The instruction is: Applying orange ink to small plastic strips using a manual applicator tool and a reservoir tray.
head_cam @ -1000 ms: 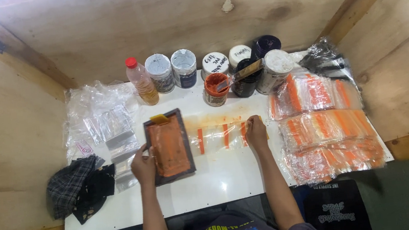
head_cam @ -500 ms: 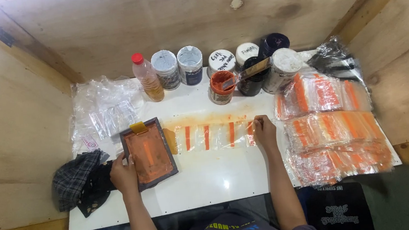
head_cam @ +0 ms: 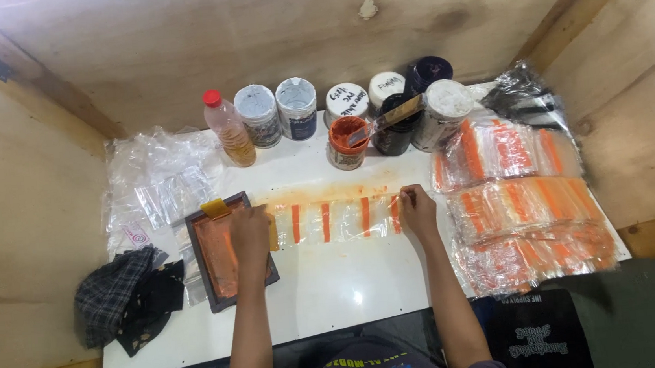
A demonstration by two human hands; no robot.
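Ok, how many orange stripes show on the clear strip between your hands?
4, side by side along the clear strip: at and, the last touching the right hand. The left hand may hide another.

Orange ink is seen across the dark-framed screen (head_cam: 227, 252), with a yellow squeegee (head_cam: 215, 209) at its far edge. Right of the screen, a clear strip (head_cam: 338, 220) is marked with orange bars. Further right, clear bags (head_cam: 523, 202) striped in orange are stacked. Beyond the strip, an orange-filled pot (head_cam: 348, 143) is set among white-lidded and black jars, and a red-capped bottle (head_cam: 229, 129) of amber liquid. Left of the screen, a black-and-grey checked cloth (head_cam: 120, 298) is laid on the white table (head_cam: 336, 286).
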